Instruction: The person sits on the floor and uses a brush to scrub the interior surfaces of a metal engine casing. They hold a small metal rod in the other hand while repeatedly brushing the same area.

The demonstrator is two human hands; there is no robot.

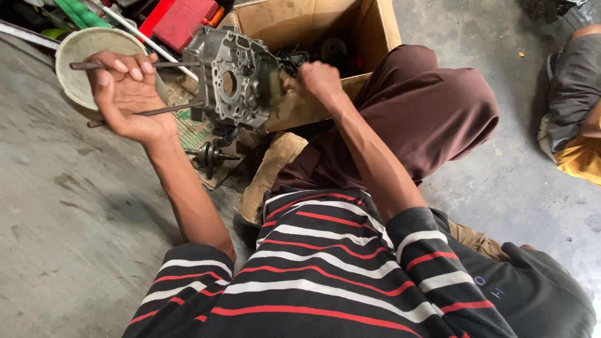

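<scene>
At the far left a pale round bowl (87,47) sits on the concrete floor (56,206), partly hidden behind the person's raised left hand (128,94). That hand is curled around two long dark studs (169,110) that stick out of a grey metal engine case (235,78); the fingers wrap over the upper rod near its free end and the palm bears on the lower one, so the grip looks like a way of holding the heavy casting up off the floor and keeping it from turning. The case hangs in the air between the two hands, its flat, many-holed face tilted toward the camera. Below it a small dark shaft (210,155) lies on a piece of cardboard (200,134) spread over the floor, probably to keep parts out of the dirt. Behind the case stands an open cardboard box (382,25) with dark parts inside, close at hand. To the right of the case the right hand (319,81) is closed into a tight fist against the casting's edge; it is blurred, and whether it grips a tool or the case itself cannot be told. The person's bent knee in brown cloth (432,106) rests beside the box. At the far right edge another person (579,100) sits on the floor, well apart.
</scene>
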